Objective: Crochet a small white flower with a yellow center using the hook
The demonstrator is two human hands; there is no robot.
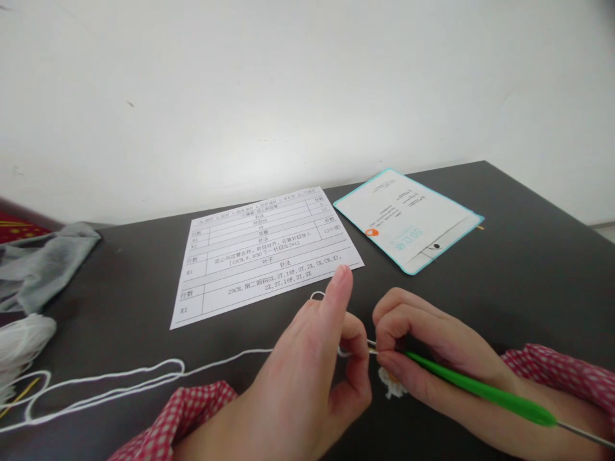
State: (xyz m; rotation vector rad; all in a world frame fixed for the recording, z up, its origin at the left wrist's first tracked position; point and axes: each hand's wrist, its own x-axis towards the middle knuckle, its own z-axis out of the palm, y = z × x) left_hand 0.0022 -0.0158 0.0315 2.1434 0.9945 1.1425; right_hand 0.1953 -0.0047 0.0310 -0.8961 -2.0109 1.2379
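Observation:
A crochet hook with a green handle (485, 389) is pinched in my right hand (432, 346), its metal end pointing at my left hand (312, 365). White yarn (230, 360) runs in from the left to my left hand, where one digit stands up and the other fingers curl around the strand. Below my right fingertips hangs a small crocheted piece (393, 384), white with a brownish-yellow part; the right fingers hide much of it. The hook's tip and the stitch there are too small to make out.
A printed pattern sheet (264, 256) lies on the dark table (480, 294), beyond my hands. Right of it is a blue-edged card or pouch (408, 218). At the left are a white yarn skein (26, 339), a translucent bag (52, 262) and loose yarn loops. A white wall stands behind.

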